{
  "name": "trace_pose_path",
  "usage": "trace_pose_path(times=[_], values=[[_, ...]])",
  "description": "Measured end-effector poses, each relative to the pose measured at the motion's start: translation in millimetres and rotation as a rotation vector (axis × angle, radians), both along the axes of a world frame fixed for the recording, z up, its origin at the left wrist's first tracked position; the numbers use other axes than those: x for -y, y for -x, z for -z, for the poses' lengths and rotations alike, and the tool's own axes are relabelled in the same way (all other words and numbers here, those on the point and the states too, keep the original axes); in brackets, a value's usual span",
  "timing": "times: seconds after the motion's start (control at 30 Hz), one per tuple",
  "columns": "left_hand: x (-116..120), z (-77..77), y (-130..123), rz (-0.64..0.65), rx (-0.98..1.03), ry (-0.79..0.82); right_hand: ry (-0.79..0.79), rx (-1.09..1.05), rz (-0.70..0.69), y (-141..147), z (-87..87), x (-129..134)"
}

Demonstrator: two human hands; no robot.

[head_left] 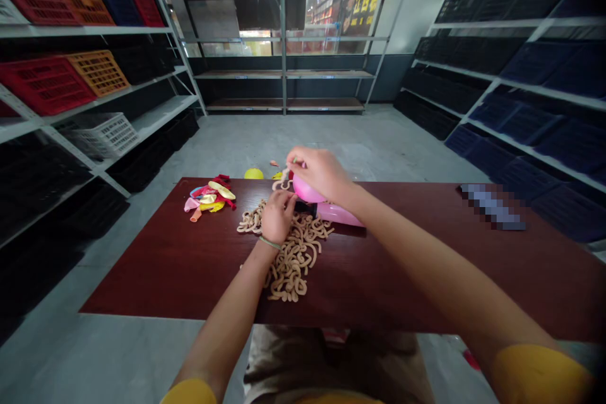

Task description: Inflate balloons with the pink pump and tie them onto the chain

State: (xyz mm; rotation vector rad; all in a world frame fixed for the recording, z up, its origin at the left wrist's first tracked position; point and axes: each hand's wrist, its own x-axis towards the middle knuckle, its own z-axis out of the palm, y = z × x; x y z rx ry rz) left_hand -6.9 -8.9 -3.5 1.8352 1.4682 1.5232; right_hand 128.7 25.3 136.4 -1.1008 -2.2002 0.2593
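Observation:
A small inflated pink balloon [307, 189] is beneath my right hand [326, 172], whose thumb and fingers are pinched together. A curly beige strand [283, 180] hangs by those fingertips; exactly what they grip is too small to tell. My left hand [277, 217] is closed too, its fingertips close under the balloon, and what it holds is hidden. A pink tool with a black end [339, 214], like a balloon pump, lies just to the right. Below and around my left hand spreads a pile of curled beige pieces [296, 265].
On the brown table [407, 265], limp coloured balloons [208, 199] lie left and a pixelated object [492, 206] right. A yellow balloon [254, 173] shows past the far edge. Shelves with crates [45, 85] flank both sides; a metal rack [284, 76] stands behind.

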Motion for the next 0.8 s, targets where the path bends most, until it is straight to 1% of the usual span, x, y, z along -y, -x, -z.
trace_pose_path(times=[0.03, 0.1, 0.13, 0.17, 0.23, 0.33, 0.43, 0.5, 0.57, 0.63, 0.67, 0.73, 0.8], values=[[-1.3, 0.1, 1.1, -0.044, -0.017, -0.049, -0.003, 0.024, 0.028, -0.2, 9.3, 4.2], [-3.2, -0.2, 2.9, -0.135, -0.037, -0.128, -0.003, 0.013, 0.022, -2.9, 25.6, 11.5], [-3.6, -0.7, 3.5, -0.158, -0.039, -0.153, 0.008, -0.014, 0.016, -4.9, 32.4, 14.6], [-3.7, -1.6, 3.7, -0.16, -0.036, -0.167, 0.023, -0.048, 0.018, -7.0, 38.5, 17.4], [-2.9, -4.2, 3.4, -0.124, -0.01, -0.163, 0.068, -0.127, 0.042, -11.0, 49.4, 22.4], [-2.2, -7.3, 2.0, -0.068, 0.074, -0.078, 0.174, -0.283, 0.071, -15.4, 65.8, 29.0], [-4.7, -6.5, 1.3, -0.047, 0.2, 0.061, 0.334, -0.512, 0.059, -17.3, 82.9, 32.1], [-7.9, -4.0, 0.9, -0.024, 0.351, 0.157, 0.427, -0.653, 0.052, -17.0, 93.4, 30.8], [-11.1, -1.4, -0.2, 0.007, 0.562, 0.226, 0.483, -0.744, 0.061, -15.5, 103.0, 26.8], [-13.1, 0.5, -1.7, 0.026, 0.755, 0.252, 0.508, -0.792, 0.074, -12.7, 112.0, 20.9], [-13.5, 1.1, -2.3, 0.031, 0.813, 0.255, 0.519, -0.811, 0.078, -10.7, 116.2, 17.7], [-13.5, 2.0, -2.8, 0.019, 0.832, 0.244, 0.564, -0.876, 0.079, -5.6, 123.2, 11.5], [-12.9, 3.0, -1.9, -0.014, 0.738, 0.214, 0.652, -0.996, 0.066, 0.8, 126.8, 7.0]])
